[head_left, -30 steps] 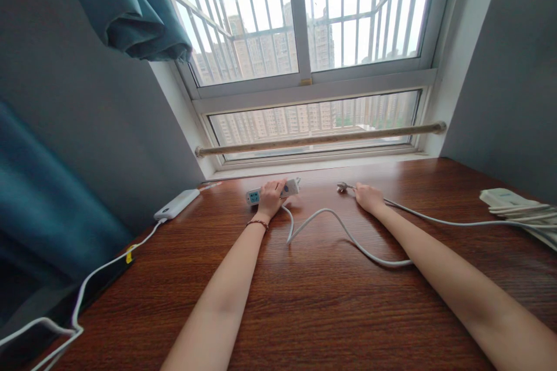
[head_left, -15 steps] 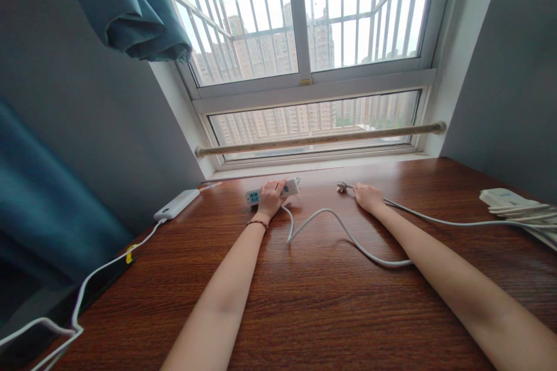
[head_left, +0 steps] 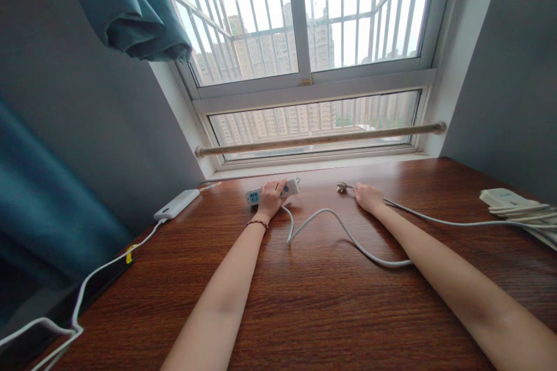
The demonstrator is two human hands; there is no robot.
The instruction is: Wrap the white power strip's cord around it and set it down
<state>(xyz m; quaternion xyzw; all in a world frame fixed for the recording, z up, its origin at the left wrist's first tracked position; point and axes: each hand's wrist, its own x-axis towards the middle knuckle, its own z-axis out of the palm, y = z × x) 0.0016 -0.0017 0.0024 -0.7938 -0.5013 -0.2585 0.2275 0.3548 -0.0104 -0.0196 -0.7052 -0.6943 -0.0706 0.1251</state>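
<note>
Power strip (head_left: 290, 188): white elongated body, blue socket face; positioned at twelve o'clock, toward the far edge of the glossy, red-brown wood-grain tabletop (head_left: 331, 319). A smooth pale cable (head_left: 324, 210) forms bends on the near side. Right hand (head_left: 369, 197), one o'clock: fingers closed around a plug lead (head_left: 435, 221), just behind the metal-pronged plug (head_left: 342, 187). Left hand (head_left: 270, 197), twelve o'clock: curled over the strip's middle, gripping it. Beyond: a cylindrical rail (head_left: 313, 141).

One plug (head_left: 342, 187), one blue-socketed strip (head_left: 253, 196)
</note>
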